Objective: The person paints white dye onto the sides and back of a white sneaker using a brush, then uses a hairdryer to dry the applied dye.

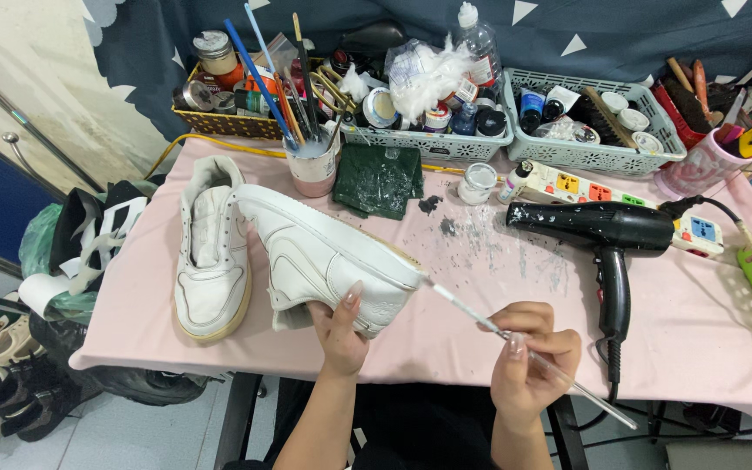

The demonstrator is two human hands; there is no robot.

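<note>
The shoe (324, 257) in my left hand (339, 332) is white, and so is its twin (211, 252) lying on my pale pink tablecloth (698, 322). The brush (524, 352) in my right hand (528, 357) has a clear handle. My hair dryer (607, 235) is black, flecked with white. The folded cloth (379, 178) is dark green. The backdrop (620, 35) is navy with white triangles.

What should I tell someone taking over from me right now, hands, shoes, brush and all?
Left hand: gripping the heel of the tilted white sneaker.
Right hand: holding a thin clear-handled brush, tip at the heel's sole edge.
Second white sneaker lies flat on the pink table, left of the held one.
Black hair dryer lies to the right.
How much of the sole edge is done cannot be told.
</note>
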